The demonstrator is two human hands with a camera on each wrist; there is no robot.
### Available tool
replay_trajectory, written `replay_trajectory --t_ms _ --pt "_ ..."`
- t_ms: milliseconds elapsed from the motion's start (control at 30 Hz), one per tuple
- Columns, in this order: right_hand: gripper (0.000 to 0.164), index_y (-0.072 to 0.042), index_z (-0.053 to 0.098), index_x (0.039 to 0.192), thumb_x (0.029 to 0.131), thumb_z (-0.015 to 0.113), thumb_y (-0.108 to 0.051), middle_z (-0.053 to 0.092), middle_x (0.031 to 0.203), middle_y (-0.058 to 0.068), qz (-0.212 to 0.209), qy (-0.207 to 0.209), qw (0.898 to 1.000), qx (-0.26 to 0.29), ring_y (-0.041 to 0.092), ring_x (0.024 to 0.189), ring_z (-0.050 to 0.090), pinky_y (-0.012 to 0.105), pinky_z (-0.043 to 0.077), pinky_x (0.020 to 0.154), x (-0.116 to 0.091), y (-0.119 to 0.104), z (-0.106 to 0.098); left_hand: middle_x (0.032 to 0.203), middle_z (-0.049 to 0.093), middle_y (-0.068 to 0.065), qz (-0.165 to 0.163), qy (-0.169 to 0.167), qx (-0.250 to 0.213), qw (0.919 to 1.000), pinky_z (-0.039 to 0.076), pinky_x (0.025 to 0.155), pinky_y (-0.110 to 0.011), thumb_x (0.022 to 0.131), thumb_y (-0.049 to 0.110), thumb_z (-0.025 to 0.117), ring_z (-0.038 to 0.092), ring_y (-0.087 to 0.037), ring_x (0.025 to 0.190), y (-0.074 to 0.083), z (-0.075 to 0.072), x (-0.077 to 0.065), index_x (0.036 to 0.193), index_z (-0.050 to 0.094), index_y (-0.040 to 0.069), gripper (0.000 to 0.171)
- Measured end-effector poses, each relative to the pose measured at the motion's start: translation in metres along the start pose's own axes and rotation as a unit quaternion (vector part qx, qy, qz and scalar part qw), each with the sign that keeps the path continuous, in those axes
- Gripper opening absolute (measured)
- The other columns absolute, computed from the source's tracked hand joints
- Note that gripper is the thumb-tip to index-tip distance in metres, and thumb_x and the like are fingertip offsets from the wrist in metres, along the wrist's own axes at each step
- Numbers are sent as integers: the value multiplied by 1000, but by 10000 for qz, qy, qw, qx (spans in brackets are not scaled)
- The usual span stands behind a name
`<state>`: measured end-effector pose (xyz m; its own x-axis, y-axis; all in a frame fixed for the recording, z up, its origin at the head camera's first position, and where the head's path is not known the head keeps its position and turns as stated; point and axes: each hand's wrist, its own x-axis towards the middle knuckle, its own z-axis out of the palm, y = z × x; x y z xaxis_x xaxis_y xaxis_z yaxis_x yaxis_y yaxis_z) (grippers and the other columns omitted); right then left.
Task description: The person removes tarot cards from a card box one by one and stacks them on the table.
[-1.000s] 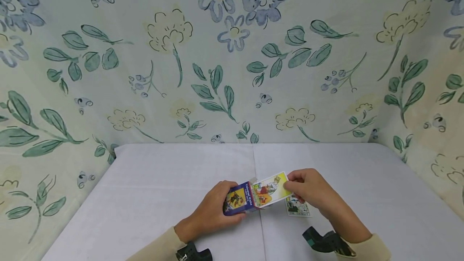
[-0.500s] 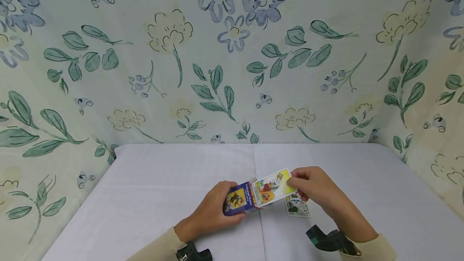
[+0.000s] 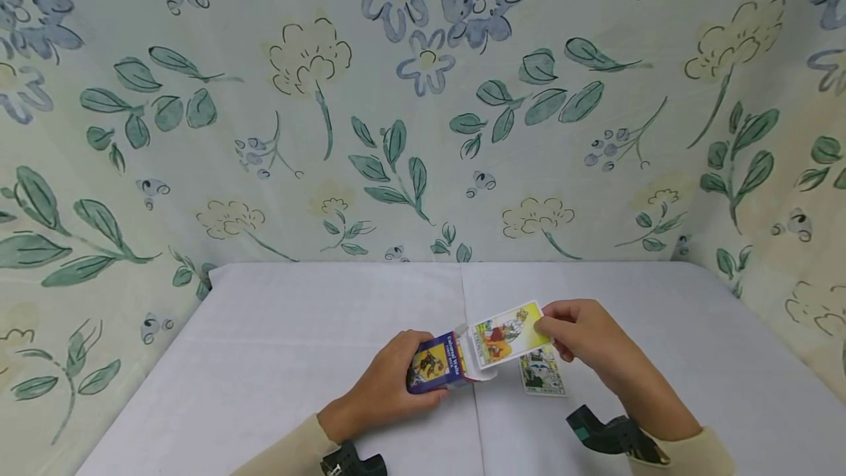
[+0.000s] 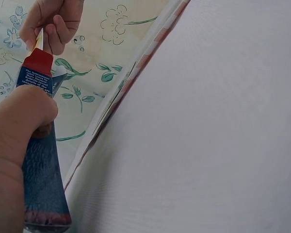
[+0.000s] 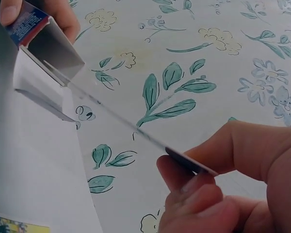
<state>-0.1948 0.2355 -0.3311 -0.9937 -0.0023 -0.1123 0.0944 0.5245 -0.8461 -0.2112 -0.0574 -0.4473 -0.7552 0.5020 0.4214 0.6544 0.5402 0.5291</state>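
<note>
Here, left hand point(image 3: 391, 375) grips box point(image 3: 434, 363), right hand point(image 3: 583, 334) pinches card point(image 3: 505, 334).

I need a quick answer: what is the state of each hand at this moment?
Left hand: closed, holding the blue card box.
Right hand: closed, pinching the yellow picture card at one end.

Both sleeves point(image 3: 280, 451) are beige, both wrist mounts point(image 3: 604, 435) black — the right one green-patched point(image 3: 581, 433).

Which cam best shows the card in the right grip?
Head view: the card faces it, printed picture mostly uncovered. Right wrist catches it nearly edge-on, a thin line; left wrist only a sliver beyond the box.
</note>
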Motion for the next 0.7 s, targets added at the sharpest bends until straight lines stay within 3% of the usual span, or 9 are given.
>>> replay_trajectory --t_ms 433,700 --pt "38 7 60 118 90 60 -18 57 79 11 28 207 9997 -134 23 60 50 30 46 55 1 6 -12 112 52 12 -32 -13 -104 9999 47 81 -24 76 48 77 48 -2 95 1 0 0 132 46 18 71" --pt "34 2 62 116 91 58 -21 59 101 16 83 351 9993 -134 27 70 53 33 49 60 2 8 -19 112 51 12 -7 -15 -119 9999 47 81 -24 77 51 76 48 -2 96 0 0 0 132 45 19 71"
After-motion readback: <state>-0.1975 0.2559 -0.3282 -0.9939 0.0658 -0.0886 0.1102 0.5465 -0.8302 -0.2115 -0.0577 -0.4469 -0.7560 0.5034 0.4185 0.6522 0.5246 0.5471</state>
